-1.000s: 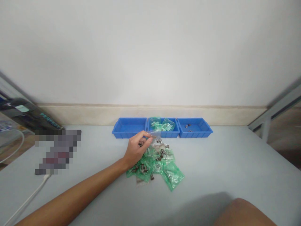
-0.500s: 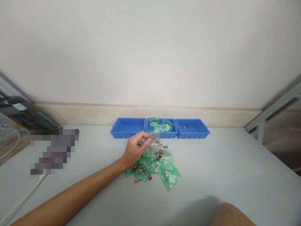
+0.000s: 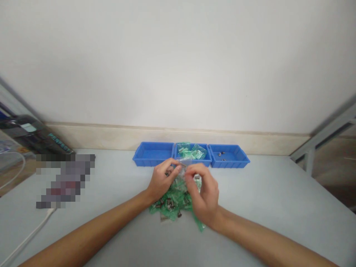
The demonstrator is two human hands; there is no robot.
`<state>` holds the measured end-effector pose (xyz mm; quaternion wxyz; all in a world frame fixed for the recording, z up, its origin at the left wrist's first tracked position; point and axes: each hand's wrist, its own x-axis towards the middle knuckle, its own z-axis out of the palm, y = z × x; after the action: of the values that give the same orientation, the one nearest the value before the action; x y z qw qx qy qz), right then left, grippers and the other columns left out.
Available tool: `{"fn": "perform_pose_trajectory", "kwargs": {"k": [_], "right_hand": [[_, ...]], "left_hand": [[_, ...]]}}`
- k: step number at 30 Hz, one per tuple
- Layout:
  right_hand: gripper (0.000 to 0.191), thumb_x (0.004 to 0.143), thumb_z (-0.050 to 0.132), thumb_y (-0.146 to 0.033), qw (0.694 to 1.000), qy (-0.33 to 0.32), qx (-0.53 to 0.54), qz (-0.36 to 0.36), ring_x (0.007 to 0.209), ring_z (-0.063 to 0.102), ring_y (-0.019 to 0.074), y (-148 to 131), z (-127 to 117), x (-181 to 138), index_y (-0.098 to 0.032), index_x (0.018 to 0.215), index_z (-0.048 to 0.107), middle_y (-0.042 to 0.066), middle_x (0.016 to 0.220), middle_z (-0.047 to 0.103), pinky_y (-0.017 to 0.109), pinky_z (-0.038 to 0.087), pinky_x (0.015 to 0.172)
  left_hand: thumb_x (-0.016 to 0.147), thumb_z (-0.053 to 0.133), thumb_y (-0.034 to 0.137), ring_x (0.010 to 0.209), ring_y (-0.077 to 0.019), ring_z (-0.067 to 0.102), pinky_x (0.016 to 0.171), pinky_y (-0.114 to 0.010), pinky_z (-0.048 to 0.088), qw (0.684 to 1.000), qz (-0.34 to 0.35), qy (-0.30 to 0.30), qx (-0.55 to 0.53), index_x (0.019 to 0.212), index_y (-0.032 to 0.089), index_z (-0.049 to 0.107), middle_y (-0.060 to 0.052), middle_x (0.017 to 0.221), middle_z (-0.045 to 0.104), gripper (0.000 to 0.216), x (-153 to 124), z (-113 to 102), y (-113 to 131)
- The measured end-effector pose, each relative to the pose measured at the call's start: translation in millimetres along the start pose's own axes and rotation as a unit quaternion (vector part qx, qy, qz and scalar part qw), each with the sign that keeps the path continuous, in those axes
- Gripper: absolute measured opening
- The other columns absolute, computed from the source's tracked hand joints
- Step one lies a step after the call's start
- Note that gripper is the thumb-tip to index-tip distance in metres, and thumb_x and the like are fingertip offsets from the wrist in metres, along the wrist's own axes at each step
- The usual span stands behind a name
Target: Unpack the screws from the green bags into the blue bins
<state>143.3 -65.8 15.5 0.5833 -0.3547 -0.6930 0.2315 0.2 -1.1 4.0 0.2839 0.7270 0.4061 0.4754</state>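
Head-worn cam, my only view: I look fwd & down over the table (image 3: 267, 200) toward the wall (image 3: 178, 74) at close range, w/ L hand (image 3: 162, 178) & R hand (image 3: 205, 196) just below frame ctr.

blue trays (image 3: 156, 151): 3 | held clear bag (image 3: 185, 161): 1 | green bags (image 3: 178, 197): overlapping, uncountable

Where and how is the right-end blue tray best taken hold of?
Probably by pinching the outer right rim of the right-end blue tray, coming from the right: that edge slopes outward and stands free, while the opposite side sits close beside the middle tray.
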Motion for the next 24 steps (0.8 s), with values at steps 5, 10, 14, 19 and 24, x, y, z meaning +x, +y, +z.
{"fn": "perform_pose_trajectory", "kwargs": {"k": [5,10,14,19,24], "right_hand": [[0.03,0.088,0.056,-0.026,0.987,0.146,-0.048,0.045,0.085,0.055,0.0186,46,-20,33,-0.021,0.118,0.051,0.007,0.103,0.058,0.033,0.047,0.075],[0.014,0.087,0.06,-0.03,0.998,0.0,-0.036,0.053,0.071,0.054,0.0163,54,-20,22,-0.02,0.098,0.061,0.003,0.083,0.059,0.03,0.045,0.066],[0.013,0.088,0.059,-0.031,0.998,-0.026,-0.043,0.045,0.07,0.055,0.0165,51,-20,23,-0.02,0.083,0.063,0.002,0.076,0.059,0.028,0.043,0.061],[0.018,0.09,0.056,-0.033,0.997,-0.018,-0.039,0.07,0.068,0.056,0.0165,52,-20,23,-0.02,0.079,0.061,0.002,0.074,0.06,0.027,0.044,0.06],[0.018,0.09,0.055,-0.032,0.996,0.008,-0.041,0.076,0.064,0.053,0.0149,51,-19,22,-0.02,0.077,0.059,0.001,0.072,0.059,0.027,0.044,0.059]], "left_hand": [[0.09,0.052,0.036,0.043,-0.0094,0.045,0.045,-0.02,0.035,1.0,-0.007,0.001,-0.01,0.085,0.017,0.06,0.006,0.05,0.047,0.021,-2,1,-3],[0.089,0.054,0.036,0.046,-0.0104,0.049,0.047,-0.02,0.037,1.0,-0.006,0.005,-0.001,0.085,0.018,0.063,0.006,0.05,0.049,0.021,-2,0,-2],[0.087,0.057,0.033,0.053,-0.0113,0.055,0.05,-0.02,0.041,1.0,0.015,0.009,0.001,0.083,0.018,0.065,0.002,0.061,0.059,0.017,0,-1,1],[0.086,0.06,0.031,0.053,-0.0094,0.055,0.052,-0.02,0.044,0.999,0.033,-0.001,0.025,0.084,0.018,0.065,0.0,0.075,0.066,0.015,-1,1,-4],[0.088,0.057,0.026,0.079,-0.0155,0.064,0.069,-0.028,0.054,0.967,0.174,0.151,0.11,0.107,0.019,0.06,-0.007,0.097,0.066,0.02,-1,-6,13]]}}
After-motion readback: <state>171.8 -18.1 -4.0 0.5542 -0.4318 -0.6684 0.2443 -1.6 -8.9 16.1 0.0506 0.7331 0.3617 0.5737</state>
